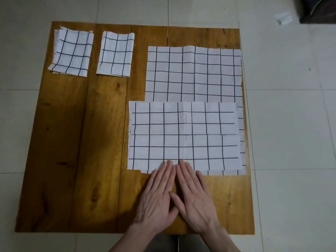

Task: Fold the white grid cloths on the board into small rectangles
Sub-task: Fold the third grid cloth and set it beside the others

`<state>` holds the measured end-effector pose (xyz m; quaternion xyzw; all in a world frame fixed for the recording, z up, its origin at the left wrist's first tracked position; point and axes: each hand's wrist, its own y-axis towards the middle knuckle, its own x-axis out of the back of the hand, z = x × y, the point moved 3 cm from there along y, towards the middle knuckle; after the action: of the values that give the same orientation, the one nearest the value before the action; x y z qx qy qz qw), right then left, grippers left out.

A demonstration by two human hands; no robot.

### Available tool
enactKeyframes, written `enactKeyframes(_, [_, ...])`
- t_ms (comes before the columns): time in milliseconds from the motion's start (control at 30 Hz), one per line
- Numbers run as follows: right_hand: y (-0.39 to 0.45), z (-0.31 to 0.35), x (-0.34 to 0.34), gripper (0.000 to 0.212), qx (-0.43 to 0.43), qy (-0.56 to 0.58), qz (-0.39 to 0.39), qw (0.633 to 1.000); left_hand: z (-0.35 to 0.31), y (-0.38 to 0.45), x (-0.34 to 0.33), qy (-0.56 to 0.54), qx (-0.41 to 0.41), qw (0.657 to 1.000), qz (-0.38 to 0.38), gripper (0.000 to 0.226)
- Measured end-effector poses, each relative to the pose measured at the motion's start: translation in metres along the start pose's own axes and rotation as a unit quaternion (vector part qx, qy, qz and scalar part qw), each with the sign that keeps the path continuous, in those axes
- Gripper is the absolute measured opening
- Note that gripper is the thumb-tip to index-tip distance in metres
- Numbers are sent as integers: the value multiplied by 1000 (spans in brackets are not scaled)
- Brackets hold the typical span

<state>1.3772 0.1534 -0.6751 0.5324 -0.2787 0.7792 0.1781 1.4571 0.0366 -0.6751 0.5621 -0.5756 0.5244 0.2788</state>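
On the right half of the wooden board (pixel 72 142) lies a large white grid cloth (pixel 194 73), spread flat. A second white grid cloth (pixel 183 135), folded in half, lies on top of its near part. My left hand (pixel 158 195) and my right hand (pixel 194 195) rest side by side, flat, with straight fingertips pressing on the near edge of the folded cloth. Two small folded grid rectangles sit at the far left: one (pixel 71 51) near the corner and another (pixel 116 54) beside it.
The board lies on a pale tiled floor (pixel 291 106). A dark object (pixel 318 10) and a bit of white paper (pixel 282 18) sit at the far right corner of the view. The board's left half shows bare wood.
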Motion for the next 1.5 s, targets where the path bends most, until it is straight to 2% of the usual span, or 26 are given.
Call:
enactKeyframes(233, [2,0,-5,73,-8,2,19,1000,10,-2,-4,10,-2,1000,9,83])
enactKeyframes(467, [-2,-9,-5,73,-17,19,23,999,43,-20,-1,-3,86,996,-11,79])
enactKeyframes(833, [-20,-50,1,74,-35,-18,24,999,68,-35,-2,-5,135,990,-26,77])
enactKeyframes(933, [-24,-63,4,74,-52,-23,23,998,69,-35,-2,-14,141,989,-30,75])
enactKeyframes(1133, [-36,-92,10,75,-143,-31,8,989,69,-36,-3,-16,138,990,-35,75])
enactKeyframes(1500, [-38,-100,12,76,-183,-4,-10,983,72,-36,-2,-6,126,991,-39,74])
